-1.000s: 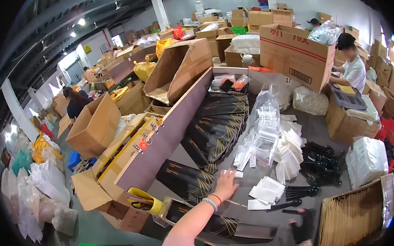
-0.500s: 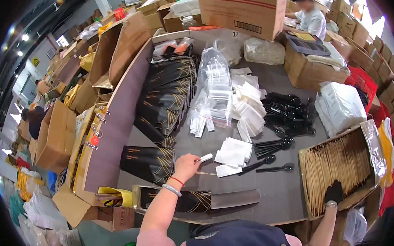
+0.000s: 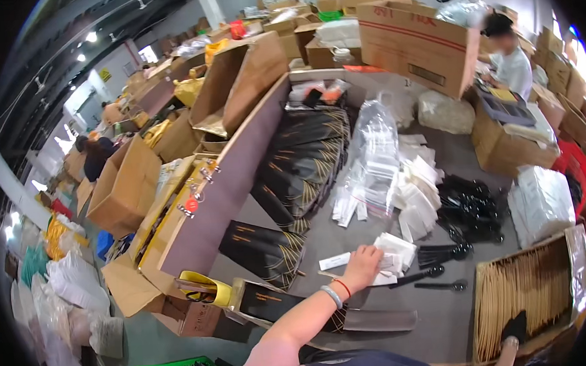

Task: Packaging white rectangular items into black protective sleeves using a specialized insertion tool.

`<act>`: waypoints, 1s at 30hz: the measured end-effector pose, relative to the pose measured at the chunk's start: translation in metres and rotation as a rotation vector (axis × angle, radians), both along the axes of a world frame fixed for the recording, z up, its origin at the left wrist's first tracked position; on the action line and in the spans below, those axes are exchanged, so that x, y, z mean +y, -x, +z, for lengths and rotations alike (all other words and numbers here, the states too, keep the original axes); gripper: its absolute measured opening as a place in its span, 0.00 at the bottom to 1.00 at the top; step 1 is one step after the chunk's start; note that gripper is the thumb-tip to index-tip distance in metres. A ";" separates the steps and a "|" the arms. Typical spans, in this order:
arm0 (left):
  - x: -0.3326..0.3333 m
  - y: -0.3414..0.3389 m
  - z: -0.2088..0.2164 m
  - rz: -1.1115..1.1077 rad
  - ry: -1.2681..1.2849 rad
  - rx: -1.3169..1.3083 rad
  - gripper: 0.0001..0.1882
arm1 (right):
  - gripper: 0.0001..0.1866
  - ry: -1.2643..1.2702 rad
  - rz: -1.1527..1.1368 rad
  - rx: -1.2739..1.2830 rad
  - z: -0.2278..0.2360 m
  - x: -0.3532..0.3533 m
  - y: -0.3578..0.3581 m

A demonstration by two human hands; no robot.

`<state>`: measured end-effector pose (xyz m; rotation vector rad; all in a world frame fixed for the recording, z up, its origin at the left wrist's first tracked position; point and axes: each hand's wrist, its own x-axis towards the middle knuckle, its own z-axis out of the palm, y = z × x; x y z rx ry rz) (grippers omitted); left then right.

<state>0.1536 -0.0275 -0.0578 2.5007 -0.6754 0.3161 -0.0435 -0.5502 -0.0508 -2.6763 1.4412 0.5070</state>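
My left hand (image 3: 364, 266), with a red string and a grey bangle at the wrist, reaches over the small pile of white paper packets (image 3: 396, 245). Its fingers are curled onto a packet there. Just left of it lies a narrow white packet (image 3: 335, 261), with a thin wooden stick (image 3: 328, 273) by it. My right hand (image 3: 514, 328), in a black glove, dips into the carton of wooden sticks (image 3: 524, 283); its fingers are hidden. Black plastic spoons (image 3: 440, 286) lie beside the packets. Dark printed sleeves (image 3: 260, 249) are at the left.
A bag of clear plastic sleeves (image 3: 375, 158) and more white packets (image 3: 418, 195) lie mid-table. Behind the loose spoons is a heap of black spoons (image 3: 468, 202). A plastic-wrapped white bundle (image 3: 541, 205) stands at the right. Far right, a person (image 3: 510, 62) sits behind cartons.
My left hand has moved right, from the dark sleeves to the white packets. The narrow white packet it held now lies beside it. My right hand stays in the carton; the view has shifted.
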 end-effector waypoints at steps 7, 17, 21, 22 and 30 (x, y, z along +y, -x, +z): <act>0.006 0.005 0.010 -0.009 -0.114 0.040 0.14 | 0.22 0.236 0.041 -0.445 0.054 0.039 0.011; 0.005 0.050 0.070 -0.164 0.301 0.618 0.14 | 0.06 -0.888 -0.046 -1.166 -0.028 0.226 -0.037; 0.014 0.093 0.062 -0.347 -0.158 0.307 0.16 | 0.08 -0.349 0.584 -1.137 0.012 0.216 -0.084; 0.011 0.099 0.064 -0.308 -0.129 0.229 0.17 | 0.11 -0.328 0.669 -1.052 0.016 0.209 -0.091; 0.024 0.145 0.070 -0.284 -0.288 0.126 0.21 | 0.05 -0.159 0.962 -0.531 0.036 0.194 -0.105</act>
